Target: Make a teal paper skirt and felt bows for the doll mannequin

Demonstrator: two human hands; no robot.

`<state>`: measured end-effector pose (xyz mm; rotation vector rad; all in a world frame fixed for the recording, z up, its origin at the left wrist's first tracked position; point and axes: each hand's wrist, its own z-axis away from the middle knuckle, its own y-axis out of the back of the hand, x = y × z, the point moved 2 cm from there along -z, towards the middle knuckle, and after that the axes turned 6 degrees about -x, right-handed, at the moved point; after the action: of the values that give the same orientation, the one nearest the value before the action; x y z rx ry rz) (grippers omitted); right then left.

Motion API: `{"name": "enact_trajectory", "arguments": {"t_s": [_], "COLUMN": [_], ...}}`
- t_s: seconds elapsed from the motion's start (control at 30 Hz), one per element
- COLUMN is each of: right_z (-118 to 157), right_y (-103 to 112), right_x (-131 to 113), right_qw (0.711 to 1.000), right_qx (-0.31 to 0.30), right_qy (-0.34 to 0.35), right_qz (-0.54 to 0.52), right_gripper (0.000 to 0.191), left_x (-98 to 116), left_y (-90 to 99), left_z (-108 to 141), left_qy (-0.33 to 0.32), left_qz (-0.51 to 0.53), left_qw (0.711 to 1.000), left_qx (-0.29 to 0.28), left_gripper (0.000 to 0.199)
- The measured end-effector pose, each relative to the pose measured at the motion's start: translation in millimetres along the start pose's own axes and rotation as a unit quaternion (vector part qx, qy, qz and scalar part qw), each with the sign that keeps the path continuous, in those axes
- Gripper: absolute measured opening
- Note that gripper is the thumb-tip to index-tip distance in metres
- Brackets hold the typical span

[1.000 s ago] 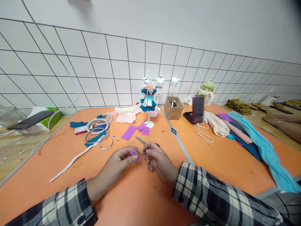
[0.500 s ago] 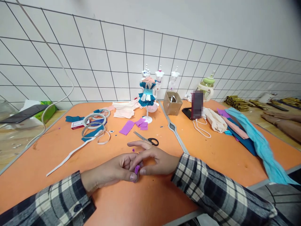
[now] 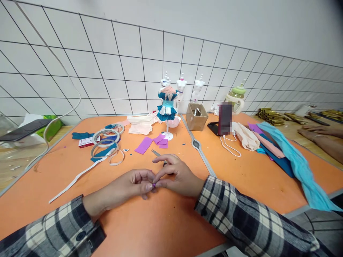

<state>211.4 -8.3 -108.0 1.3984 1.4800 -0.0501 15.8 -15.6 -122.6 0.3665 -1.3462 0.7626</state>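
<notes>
Between my fingertips is a small folded piece of purple crepe paper (image 3: 154, 185), mostly hidden. My left hand (image 3: 136, 182) pinches it between thumb and fingers from the left. From the right, my right hand (image 3: 177, 175) closes thumb and index finger on the same piece, its other fingers curved above. Behind my right hand lies a pair of scissors (image 3: 155, 153); its black handle is largely covered. Flat purple paper pieces (image 3: 144, 145) rest beyond the scissors. Farther back a small white mannequin wears a teal paper dress (image 3: 167, 107).
Tape rolls (image 3: 104, 153) and a white strip (image 3: 77, 176) lie at left. A cardboard box (image 3: 197, 119), a phone on a stand (image 3: 225, 119) and a bottle (image 3: 236, 98) stand at the back. Blue paper (image 3: 294, 160) hangs over the right edge. Another person's hands (image 3: 318, 135) rest far right.
My right fingers have drawn together onto the purple piece, now nearly hidden. My left hand has shifted slightly up and left. My right hand covers more of the scissors.
</notes>
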Motion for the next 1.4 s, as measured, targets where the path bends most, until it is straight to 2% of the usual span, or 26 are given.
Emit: {"name": "enact_trajectory", "arguments": {"t_s": [0.1, 0.2, 0.3, 0.4, 0.5, 0.57, 0.73, 0.83, 0.9, 0.97, 1.03, 1.17, 1.27, 1.4], "right_z": [0, -2, -7, -8, -3, 2, 5, 4, 4, 4, 4, 4, 5, 7], "right_y": [2, 9, 14, 13, 10, 9, 15, 18, 17, 16, 14, 11, 8, 3], "right_x": [1, 11, 24, 28, 22, 14, 3, 3, 7, 11, 13, 4, -9, -17], "right_qw": [0.999, 0.993, 0.951, 0.898, 0.855, 0.840, 0.821, 0.831, 0.875, 0.926, 0.948, 0.938, 0.939, 0.943], "right_qx": [0.003, -0.005, -0.072, -0.154, -0.179, -0.190, -0.210, -0.187, -0.167, -0.134, -0.112, -0.139, -0.165, -0.166], "right_qy": [0.014, -0.036, -0.126, -0.161, -0.217, -0.247, -0.300, -0.336, -0.329, -0.304, -0.291, -0.314, -0.301, -0.289], "right_qz": [0.030, 0.112, 0.274, 0.378, 0.435, 0.444, 0.437, 0.402, 0.312, 0.179, 0.058, -0.052, -0.033, 0.010], "right_gripper": [0.016, 0.032, 0.026, 0.022, 0.027, 0.031, 0.016, 0.014, 0.022, 0.042, 0.051, 0.049, 0.045, 0.037], "left_x": [-2, -1, 3, 4, 4, 3, 3, 2, 1, -1, -1, 1, 2, 1], "left_y": [-0.9, 7.3, 22.1, 32.7, 34.0, 31.6, 26.9, 28.7, 30.8, 32.5, 33.1, 31.4, 29.4, 27.6], "left_z": [-2, 0, 4, 5, 4, 2, 0, 1, 1, 1, 1, 1, 1, 0], "left_qy": [-0.009, -0.060, -0.102, -0.110, -0.109, -0.112, -0.106, -0.105, -0.106, -0.110, -0.119, -0.136, -0.139, -0.122], "left_qz": [-0.027, 0.052, 0.127, 0.154, 0.162, 0.156, 0.125, 0.125, 0.133, 0.141, 0.141, 0.118, 0.076, 0.024], "left_qw": [0.998, 0.988, 0.965, 0.946, 0.938, 0.938, 0.947, 0.945, 0.943, 0.941, 0.939, 0.938, 0.943, 0.958], "left_qx": [0.058, 0.130, 0.207, 0.263, 0.287, 0.288, 0.276, 0.282, 0.285, 0.288, 0.290, 0.296, 0.291, 0.257], "left_gripper": [0.024, 0.021, 0.023, 0.025, 0.028, 0.028, 0.024, 0.023, 0.022, 0.022, 0.022, 0.021, 0.019, 0.017]}}
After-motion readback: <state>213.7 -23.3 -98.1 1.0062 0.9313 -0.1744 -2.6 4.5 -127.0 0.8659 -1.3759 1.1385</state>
